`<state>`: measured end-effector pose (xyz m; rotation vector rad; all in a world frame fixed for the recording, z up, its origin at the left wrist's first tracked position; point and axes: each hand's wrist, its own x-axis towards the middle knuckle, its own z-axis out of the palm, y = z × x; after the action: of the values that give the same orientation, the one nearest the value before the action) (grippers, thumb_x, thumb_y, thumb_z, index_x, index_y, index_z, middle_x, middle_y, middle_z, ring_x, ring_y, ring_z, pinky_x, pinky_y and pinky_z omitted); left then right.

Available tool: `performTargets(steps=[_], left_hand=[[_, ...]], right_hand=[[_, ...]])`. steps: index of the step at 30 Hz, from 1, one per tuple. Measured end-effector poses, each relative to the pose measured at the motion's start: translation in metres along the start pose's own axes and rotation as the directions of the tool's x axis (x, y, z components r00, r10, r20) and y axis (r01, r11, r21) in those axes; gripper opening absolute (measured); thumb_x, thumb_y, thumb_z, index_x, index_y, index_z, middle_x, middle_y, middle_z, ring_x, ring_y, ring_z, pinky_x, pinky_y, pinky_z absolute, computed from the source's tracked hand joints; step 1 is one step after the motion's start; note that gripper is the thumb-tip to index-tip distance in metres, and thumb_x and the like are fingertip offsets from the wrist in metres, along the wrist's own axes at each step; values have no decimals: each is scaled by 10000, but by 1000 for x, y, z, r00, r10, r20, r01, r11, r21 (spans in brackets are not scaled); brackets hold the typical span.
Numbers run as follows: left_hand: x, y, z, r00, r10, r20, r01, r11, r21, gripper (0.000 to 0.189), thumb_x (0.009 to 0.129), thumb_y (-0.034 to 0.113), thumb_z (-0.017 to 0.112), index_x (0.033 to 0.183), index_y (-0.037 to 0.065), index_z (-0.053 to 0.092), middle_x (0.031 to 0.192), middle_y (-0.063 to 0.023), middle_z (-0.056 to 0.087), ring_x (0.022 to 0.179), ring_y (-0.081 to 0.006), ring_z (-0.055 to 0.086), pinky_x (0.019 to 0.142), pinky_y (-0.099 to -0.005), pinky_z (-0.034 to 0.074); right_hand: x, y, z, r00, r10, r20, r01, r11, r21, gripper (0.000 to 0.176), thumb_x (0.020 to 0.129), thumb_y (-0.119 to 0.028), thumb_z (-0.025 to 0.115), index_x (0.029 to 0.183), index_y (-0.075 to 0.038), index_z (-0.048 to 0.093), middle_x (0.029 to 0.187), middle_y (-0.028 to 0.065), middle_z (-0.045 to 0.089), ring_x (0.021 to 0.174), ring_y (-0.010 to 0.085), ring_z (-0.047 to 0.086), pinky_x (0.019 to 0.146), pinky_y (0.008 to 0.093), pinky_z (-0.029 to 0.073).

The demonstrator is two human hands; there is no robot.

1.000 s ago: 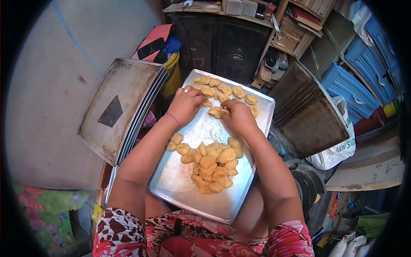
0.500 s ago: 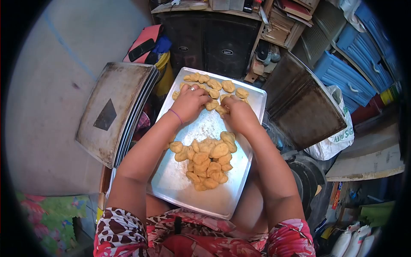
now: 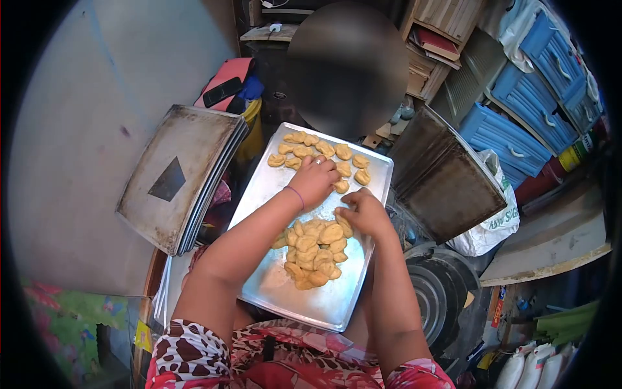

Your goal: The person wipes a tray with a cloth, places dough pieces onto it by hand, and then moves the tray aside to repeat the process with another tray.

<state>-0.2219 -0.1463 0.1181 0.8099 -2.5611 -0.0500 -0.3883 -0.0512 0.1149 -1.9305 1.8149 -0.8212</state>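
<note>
A metal baking tray [image 3: 259, 211] rests tilted across my lap. Shaped yellow-brown dough pieces [image 3: 324, 150] lie in rows at its far end. Nearer to me is a heap of similar dough pieces [image 3: 314, 253]. My left hand [image 3: 313, 181], with a ring and a purple wrist band, is over the near edge of the rows. Its fingers curl down against a dough piece [image 3: 341, 186], the fingertips partly hidden. At the heap's upper right edge, my right hand [image 3: 364, 212] has thumb and fingers closed on a dough piece [image 3: 345, 224].
Stacked baking trays [image 3: 178, 175] lean at the left, and more dark trays [image 3: 447, 178] at the right. A phone [image 3: 222, 92] lies on a pink item behind. Blue drawers [image 3: 508, 139] and a white sack [image 3: 486, 223] are to the right. A round blur covers the back.
My right hand has come back from the rows to the heap and now grips a piece there. My left hand has shifted right and slightly nearer. The view has tilted a little.
</note>
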Motion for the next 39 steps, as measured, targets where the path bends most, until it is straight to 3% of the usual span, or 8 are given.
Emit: performTargets(steps=[6,8,10,13,16,23,32,39], left_hand=[[-22,29,-18,977,-141,158,184,934,-306,111,752,159,604,792,62,643,841,-113,615,841,-311,588,764,-414,446],[-24,33,-16,963,-208,172,252,923,-290,142,741,165,602,786,35,639,826,-142,626,811,-329,604,729,-398,484],[-27,37,-18,898,-277,342,390,862,-325,228,769,236,631,851,24,652,847,-151,634,815,-301,614,737,-370,488],[-25,48,-24,862,-268,431,468,747,-472,291,801,200,656,1039,35,626,865,-132,639,782,-227,620,703,-330,490],[-28,49,5,933,-258,252,337,375,-864,455,798,139,663,1222,50,524,876,-123,642,775,-191,623,703,-303,495],[-31,50,-13,842,-320,434,477,67,-876,593,793,39,642,1327,85,390,890,-58,612,760,-75,538,642,-224,459],[-49,30,-15,972,-175,156,222,901,-372,258,760,129,693,990,21,644,922,-114,620,874,-275,604,788,-345,480],[-69,8,-25,977,-103,189,166,918,-359,242,769,143,670,981,31,639,881,-139,625,857,-291,604,792,-362,481]], right_hand=[[11,13,-15,948,190,254,-276,889,365,286,719,-187,713,949,-23,671,858,139,649,840,234,632,759,343,494],[0,9,-19,929,-250,271,226,967,115,251,767,-102,683,986,15,645,790,70,658,672,164,616,639,288,501],[-2,11,-17,935,-284,211,258,955,144,234,762,-82,680,958,40,637,781,98,662,660,189,636,617,289,509],[2,7,-26,908,125,399,-357,729,584,171,826,-120,667,907,19,610,773,80,634,664,142,635,587,262,518],[0,15,-26,927,80,367,-360,469,807,190,842,-149,667,922,5,589,758,93,635,655,136,634,569,242,514],[5,19,-39,965,249,82,-181,406,896,179,857,-177,661,898,-23,579,736,32,591,623,99,568,550,226,488],[12,17,-22,981,103,-163,-54,957,283,172,689,-45,712,840,-31,630,815,109,601,734,271,607,699,335,495],[17,22,-10,991,-18,-133,22,999,29,186,702,-62,701,878,-41,645,920,141,589,827,318,598,751,384,473]])
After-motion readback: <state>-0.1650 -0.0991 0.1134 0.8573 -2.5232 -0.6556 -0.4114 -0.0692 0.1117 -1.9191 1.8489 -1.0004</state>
